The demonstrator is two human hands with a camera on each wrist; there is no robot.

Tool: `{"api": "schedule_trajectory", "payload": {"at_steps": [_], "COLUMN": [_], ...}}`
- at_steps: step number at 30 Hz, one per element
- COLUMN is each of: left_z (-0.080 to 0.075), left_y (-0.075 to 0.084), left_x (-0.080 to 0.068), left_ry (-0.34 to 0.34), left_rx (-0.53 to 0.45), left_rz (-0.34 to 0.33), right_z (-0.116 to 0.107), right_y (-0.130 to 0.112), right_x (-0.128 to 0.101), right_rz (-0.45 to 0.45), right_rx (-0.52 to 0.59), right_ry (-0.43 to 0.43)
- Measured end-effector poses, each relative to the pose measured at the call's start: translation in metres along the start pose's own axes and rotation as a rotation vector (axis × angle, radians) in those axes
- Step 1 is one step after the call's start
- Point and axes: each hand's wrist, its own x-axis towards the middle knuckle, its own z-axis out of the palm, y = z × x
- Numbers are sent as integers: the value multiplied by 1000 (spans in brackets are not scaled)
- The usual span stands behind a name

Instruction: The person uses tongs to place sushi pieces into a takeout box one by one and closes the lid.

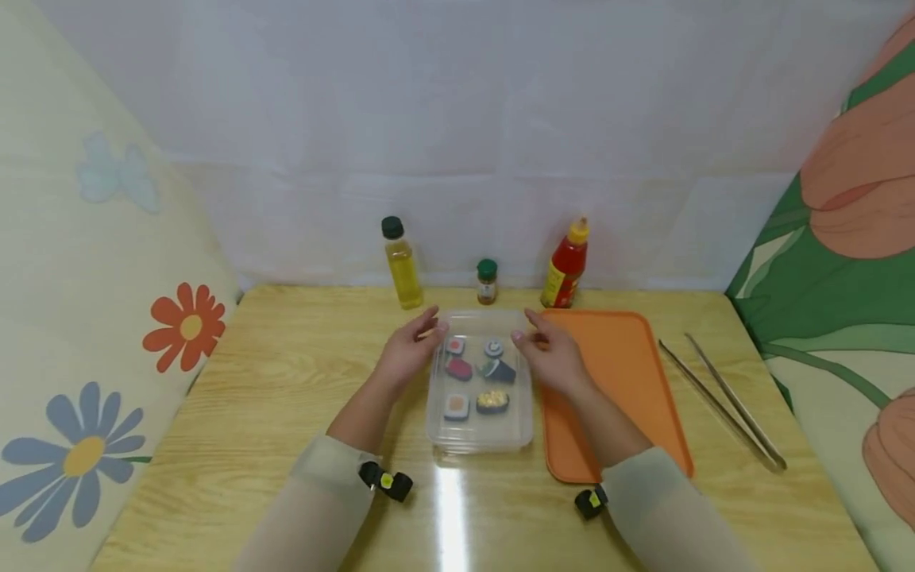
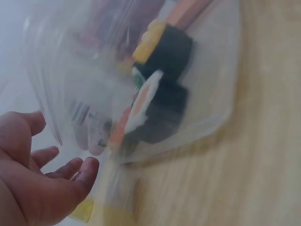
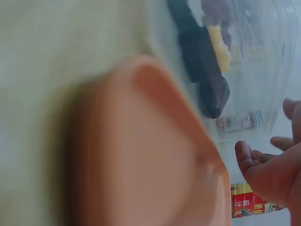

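- Head view: a clear plastic box [image 1: 480, 429] sits at the middle of the wooden table [image 1: 272, 397], with toy sushi pieces [image 1: 493, 400] inside it.
- Left hand [image 1: 407, 353] is at the box's 10 o'clock corner, fingers loosely spread and relaxed, beside the rim; whether it touches I cannot tell.
- Right hand [image 1: 554, 355] is at the box's 2 o'clock corner, fingers likewise relaxed and holding nothing, partly over the orange tray [image 1: 629, 373].
- That tray lies just beside the box at 3 o'clock; metal tongs [image 1: 722, 401] lie farther out the same way, well apart.
- At 12 o'clock, along the wall, stand an oil bottle [image 1: 402, 266], a small spice jar [image 1: 487, 282] and a red sauce bottle [image 1: 567, 266].
- Left wrist view is blurred, showing uncurled fingers [image 2: 70, 172] next to the box wall.
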Motion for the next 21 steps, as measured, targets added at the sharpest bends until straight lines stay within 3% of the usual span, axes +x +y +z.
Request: {"api": "schedule_trajectory", "payload": {"at_steps": [6, 10, 14, 21], "left_z": [-4, -8, -10, -11], "left_y": [-8, -15, -21, -27], "left_x": [-41, -57, -65, -70], "left_ry": [-129, -182, -259, -293], "left_rx": [-12, 23, 103, 98], "left_rz": [55, 99, 123, 114], "right_z": [1, 0, -1, 1], "right_y": [2, 3, 5, 12], "right_x": [-31, -46, -56, -62], "right_rz": [-58, -127, -176, -96], "right_rx": [1, -94, -194, -189], "right_ry": [-110, -182, -232, -277]}}
